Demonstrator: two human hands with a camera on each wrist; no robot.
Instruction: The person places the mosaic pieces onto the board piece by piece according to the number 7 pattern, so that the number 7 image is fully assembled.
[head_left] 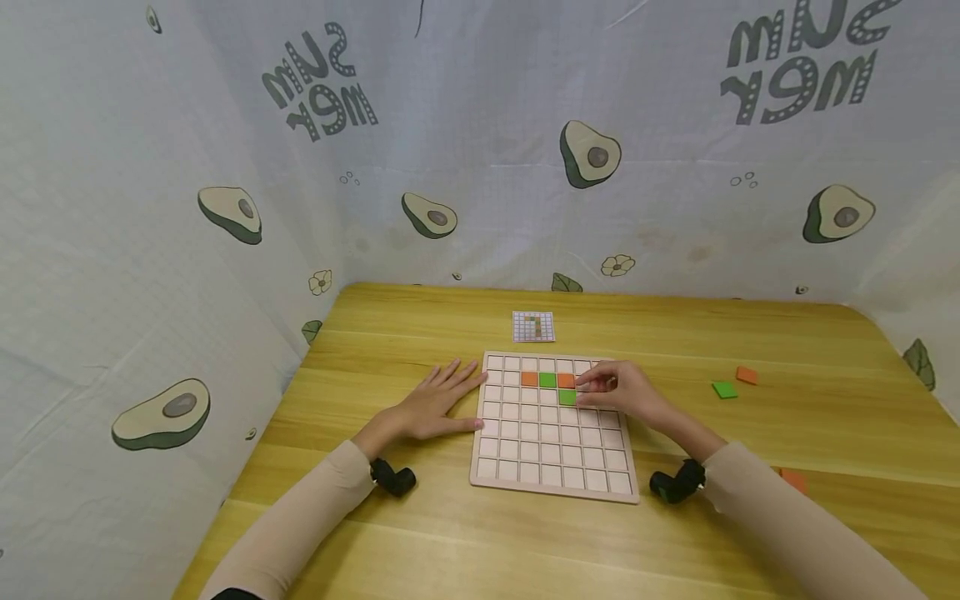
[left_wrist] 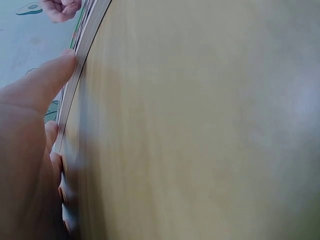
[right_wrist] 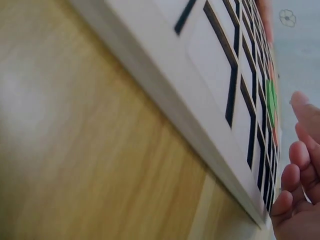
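In the head view, a pale square grid board (head_left: 528, 433) lies on the table. Orange, green and orange tiles (head_left: 529, 379) fill part of one row, with a green tile (head_left: 567, 397) below the right one. My right hand (head_left: 626, 390) hovers over the board's right side, thumb and forefinger apart beside the tiles. No tile shows between its fingers in the right wrist view, where the green tiles (right_wrist: 271, 102) lie in the grid. Fingers spread, my left hand (head_left: 435, 404) rests on the table and touches the board's left edge (left_wrist: 82, 70).
A small printed card (head_left: 533, 327) with a coloured grid pattern lies behind the board. Off to the right are a loose green tile (head_left: 724, 389) and an orange tile (head_left: 746, 375). Another orange piece (head_left: 793, 479) sits partly behind the right sleeve. A patterned curtain (head_left: 487, 167) surrounds the table.
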